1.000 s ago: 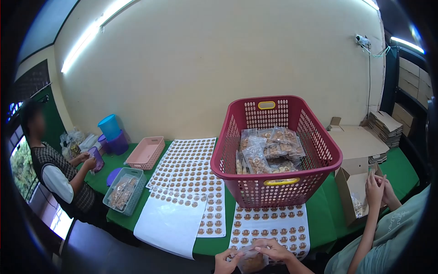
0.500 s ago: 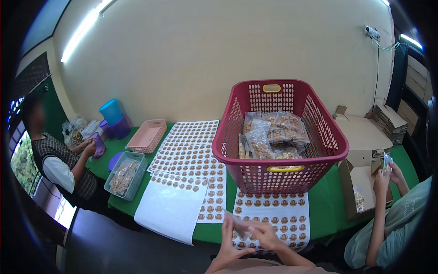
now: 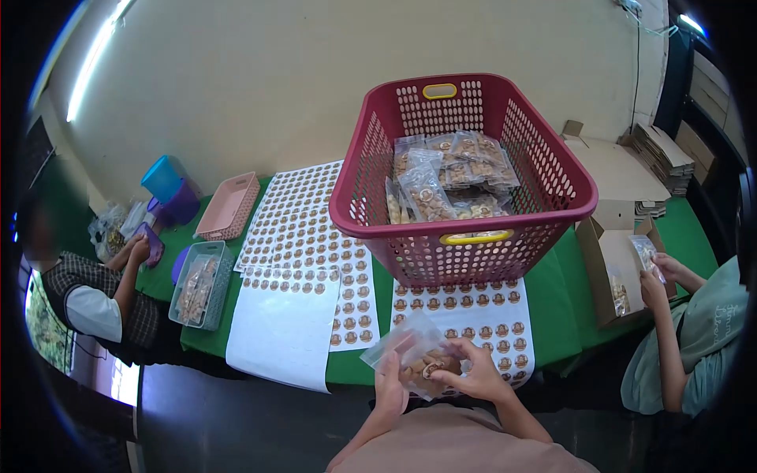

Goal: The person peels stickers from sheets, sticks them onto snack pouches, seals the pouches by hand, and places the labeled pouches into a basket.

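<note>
A clear plastic pouch of brown snack pieces (image 3: pixel 418 364) is held between my two hands, low in the view, just in front of the table edge. My left hand (image 3: pixel 389 388) grips its left side. On the right side my right hand (image 3: pixel 478 374) is closed on the pouch, fingers near a round brown sticker on its face. Right behind the hands lies a sheet of round stickers (image 3: pixel 505 315), partly under a large maroon basket (image 3: pixel 465 256). Many filled pouches (image 3: pixel 453 177) are piled inside the basket.
More sticker sheets (image 3: pixel 303 213) cover the green table to the left, beside a grey-green basket (image 3: pixel 201 284) of pouches and a pink basket (image 3: pixel 229 206). One person (image 3: pixel 95 292) stands left; another (image 3: pixel 694 347) at right holds a pouch near an open carton (image 3: pixel 623 276).
The view has tilted down. The pouch has turned from edge-on to flat, so its contents and sticker now show. At right, the other person's pouch has lowered towards the carton.
</note>
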`<state>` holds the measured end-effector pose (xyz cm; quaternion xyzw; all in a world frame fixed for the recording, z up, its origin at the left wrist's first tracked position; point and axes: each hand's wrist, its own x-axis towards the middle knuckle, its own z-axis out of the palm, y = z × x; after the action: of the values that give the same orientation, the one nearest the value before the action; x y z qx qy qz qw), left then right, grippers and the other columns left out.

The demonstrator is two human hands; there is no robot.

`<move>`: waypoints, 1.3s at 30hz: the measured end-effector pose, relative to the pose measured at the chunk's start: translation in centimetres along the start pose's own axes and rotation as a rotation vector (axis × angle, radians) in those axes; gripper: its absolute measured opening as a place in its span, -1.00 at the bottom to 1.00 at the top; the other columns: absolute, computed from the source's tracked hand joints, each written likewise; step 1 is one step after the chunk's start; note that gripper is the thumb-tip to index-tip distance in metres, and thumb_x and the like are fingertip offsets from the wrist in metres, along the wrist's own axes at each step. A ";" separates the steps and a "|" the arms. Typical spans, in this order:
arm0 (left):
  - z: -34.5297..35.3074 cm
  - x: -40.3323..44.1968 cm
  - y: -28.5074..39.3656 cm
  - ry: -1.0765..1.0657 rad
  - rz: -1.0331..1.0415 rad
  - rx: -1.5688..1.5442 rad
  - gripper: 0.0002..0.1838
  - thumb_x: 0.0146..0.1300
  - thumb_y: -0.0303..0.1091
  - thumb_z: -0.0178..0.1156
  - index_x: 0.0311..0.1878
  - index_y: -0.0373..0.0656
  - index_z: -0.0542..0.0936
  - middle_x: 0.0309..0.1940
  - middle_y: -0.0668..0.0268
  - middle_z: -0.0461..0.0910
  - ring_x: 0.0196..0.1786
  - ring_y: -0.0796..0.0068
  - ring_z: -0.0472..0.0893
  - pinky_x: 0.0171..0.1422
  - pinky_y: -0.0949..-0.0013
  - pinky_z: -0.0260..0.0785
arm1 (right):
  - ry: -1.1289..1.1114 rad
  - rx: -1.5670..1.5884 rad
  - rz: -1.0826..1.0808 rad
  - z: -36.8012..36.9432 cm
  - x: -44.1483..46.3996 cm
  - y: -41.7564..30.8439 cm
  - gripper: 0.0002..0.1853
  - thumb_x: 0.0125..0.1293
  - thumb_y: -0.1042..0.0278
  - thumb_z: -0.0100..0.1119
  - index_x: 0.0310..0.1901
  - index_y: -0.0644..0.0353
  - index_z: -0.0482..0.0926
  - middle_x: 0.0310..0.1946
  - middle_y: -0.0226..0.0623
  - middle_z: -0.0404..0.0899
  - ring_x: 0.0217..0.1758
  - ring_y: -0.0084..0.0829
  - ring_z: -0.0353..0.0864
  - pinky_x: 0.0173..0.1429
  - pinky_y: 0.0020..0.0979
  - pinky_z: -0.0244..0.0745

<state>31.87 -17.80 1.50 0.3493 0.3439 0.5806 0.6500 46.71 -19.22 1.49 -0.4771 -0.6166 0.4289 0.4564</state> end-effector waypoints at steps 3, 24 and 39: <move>-1.2 -0.1 -0.8 -0.114 0.018 0.067 -0.57 0.13 -0.26 0.03 -0.01 -0.33 0.27 -0.01 0.12 0.29 0.07 0.38 0.30 0.12 0.36 0.17 | 0.060 0.185 0.085 0.3 -0.2 1.5 -0.63 -0.06 0.40 0.26 -0.23 0.32 0.36 -0.34 -0.31 0.46 -0.26 -0.55 0.44 -0.11 -0.52 0.32; 10.0 8.8 11.7 -0.436 0.528 0.362 -0.70 -0.02 -0.48 0.14 -0.15 -0.29 0.44 -0.18 0.15 0.44 -0.06 0.33 0.40 0.03 0.27 0.19 | -0.011 -0.064 -0.605 -13.2 12.3 -14.4 -0.65 -0.02 0.44 0.21 -0.19 0.28 0.32 -0.43 -0.28 0.50 -0.38 -0.57 0.50 -0.35 -0.57 0.42; 7.2 16.5 6.4 0.125 1.368 1.201 -0.84 -0.17 -0.35 0.06 -0.78 -0.06 0.41 -0.82 0.49 0.35 -0.73 0.56 0.30 -0.39 0.45 0.02 | 0.138 -0.230 0.221 -23.9 35.6 -3.4 -0.54 0.05 0.05 0.08 -0.24 0.37 0.41 -0.56 -0.37 0.42 -0.61 -0.59 0.32 -0.54 -0.48 0.25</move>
<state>36.14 -1.26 10.01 0.7246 0.3409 0.5806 -0.1472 64.71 17.27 15.35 -0.6194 -0.5727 0.3693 0.3899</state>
